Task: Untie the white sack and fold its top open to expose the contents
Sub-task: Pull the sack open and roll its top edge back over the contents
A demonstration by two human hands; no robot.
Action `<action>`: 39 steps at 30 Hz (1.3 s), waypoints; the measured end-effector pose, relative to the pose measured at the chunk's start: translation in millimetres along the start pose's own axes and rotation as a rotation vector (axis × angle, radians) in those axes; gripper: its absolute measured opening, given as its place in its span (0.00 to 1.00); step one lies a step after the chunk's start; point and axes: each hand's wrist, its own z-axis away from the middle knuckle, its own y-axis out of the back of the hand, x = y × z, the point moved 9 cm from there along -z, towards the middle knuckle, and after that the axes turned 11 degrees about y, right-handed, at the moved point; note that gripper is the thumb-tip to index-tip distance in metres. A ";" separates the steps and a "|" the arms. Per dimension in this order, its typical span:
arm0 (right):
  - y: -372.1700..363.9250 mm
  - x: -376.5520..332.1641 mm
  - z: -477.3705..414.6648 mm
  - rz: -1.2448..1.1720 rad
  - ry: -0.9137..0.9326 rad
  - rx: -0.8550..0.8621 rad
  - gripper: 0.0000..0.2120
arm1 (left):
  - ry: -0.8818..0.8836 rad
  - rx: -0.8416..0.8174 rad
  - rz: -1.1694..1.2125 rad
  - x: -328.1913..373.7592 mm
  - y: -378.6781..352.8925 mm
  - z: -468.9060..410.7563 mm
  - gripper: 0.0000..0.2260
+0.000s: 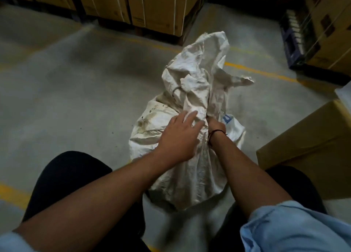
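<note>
Standing on the concrete floor [76,100] near a cardboard box [303,147], the white sack [182,175] is gripped at its gathered neck by the right hand [215,125]; the left hand [178,136] is laid spread beside it. Soft, crinkly weave is judged floppy, best taken there.

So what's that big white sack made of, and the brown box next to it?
The white sack looks like woven plastic fabric: it is thin, crinkly and faintly shiny, holds stiff creases, and has dirty stains. The weave itself is too blurred to be sure. The brown box looks like cardboard: matte, with flat panels and sharp folded edges.
</note>
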 end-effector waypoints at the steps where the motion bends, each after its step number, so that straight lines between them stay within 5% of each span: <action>1: 0.7 -0.7 1.0 0.023 -0.009 -0.012 0.51 | 0.042 -0.054 -0.013 -6.5 -12.6 -7.1 0.32; 5: 5.0 -26.4 14.6 0.310 0.152 0.037 0.31 | 0.155 -0.113 0.017 -20.7 -41.4 -45.6 0.38; 10: 27.0 -76.9 53.6 0.653 0.607 0.277 0.51 | 0.114 -0.235 0.170 -17.2 -69.2 -81.8 0.33; 19: 50.1 -173.0 102.9 0.863 1.264 0.367 0.45 | -0.144 -0.515 -0.052 51.6 -117.6 -77.7 0.25; 21: 54.2 -192.4 96.5 0.970 1.243 0.393 0.45 | -0.191 -0.546 -0.095 59.2 -120.6 -78.3 0.26; 26: 107.6 -190.7 24.8 0.987 0.758 0.335 0.52 | -0.165 -0.515 -0.049 60.2 -115.8 -76.5 0.31; 31: 142.5 -141.2 -9.4 0.500 0.427 0.132 0.56 | -0.124 -0.513 0.181 45.1 -103.7 -74.7 0.29; 35: 129.6 -154.0 9.3 0.616 0.600 0.118 0.13 | 0.018 -0.465 0.352 37.8 -77.3 -75.0 0.22; 39: 110.9 -181.9 45.8 0.923 0.946 0.180 0.07 | 0.135 -0.092 0.548 31.1 -7.8 -80.9 0.17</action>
